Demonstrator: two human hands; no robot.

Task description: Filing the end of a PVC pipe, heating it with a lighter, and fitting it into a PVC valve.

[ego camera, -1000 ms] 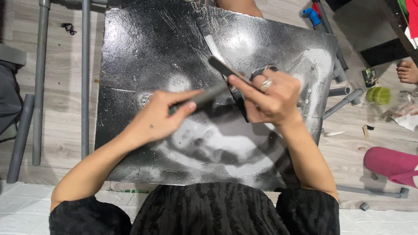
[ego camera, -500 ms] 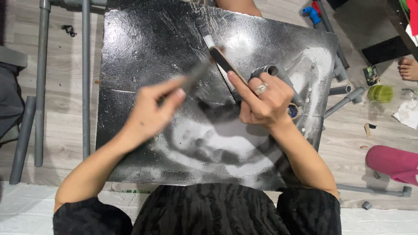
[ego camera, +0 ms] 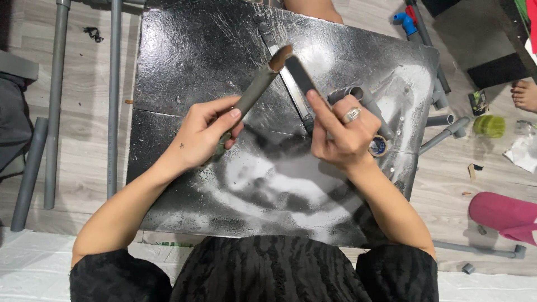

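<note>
Over black, white-dusted desk (ego camera: 184, 67): left hand (ego camera: 204, 137) grip closed round grey pipe (ego camera: 254, 92), tilted up-right; right hand (ego camera: 344, 131) grip pinching flat file (ego camera: 299, 72), its tip touching pipe's end.

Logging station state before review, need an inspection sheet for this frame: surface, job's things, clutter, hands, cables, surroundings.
Surface: black board on the floor, streaked with white-grey powdery marks.
Job's things: grey pipe piece held tilted; dark flat file meets its upper end.
Clutter: short grey pipe and small round tape roll on the board by the right hand.
Hands: left hand gripping the pipe piece; right hand, ring on one finger, holding the file.
Cables: nothing seen.
Surroundings: long grey pipes on wood floor at left; more pipes, blue fitting, green round object, pink object at right.
</note>
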